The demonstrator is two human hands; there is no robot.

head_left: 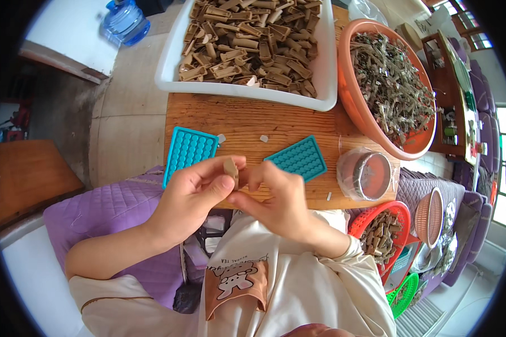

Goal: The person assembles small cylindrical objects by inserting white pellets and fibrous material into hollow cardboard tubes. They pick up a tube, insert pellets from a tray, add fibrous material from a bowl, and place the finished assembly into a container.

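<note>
Over the near edge of the wooden table, my left hand (194, 188) grips a small tan trough-shaped piece (230, 167) between thumb and fingers. My right hand (281, 196) is close on its right side, fingers curled and thumb reaching toward the piece. Whatever its fingertips pinch, if anything, is hidden. Behind the hands lie two teal trays with rows of round bumps: one tray (192, 147) on the left, the other tray (299, 157) on the right. At the back, a white bin (247, 96) is heaped with similar tan pieces (247, 39).
An orange basin (357, 106) full of tangled greyish scraps stands at the table's right, with a plastic-lined round container (371, 175) nearer. A red basket (402, 213) of tan pieces sits lower right, above a green basket (407, 295). A blue water jug (126, 22) is far left.
</note>
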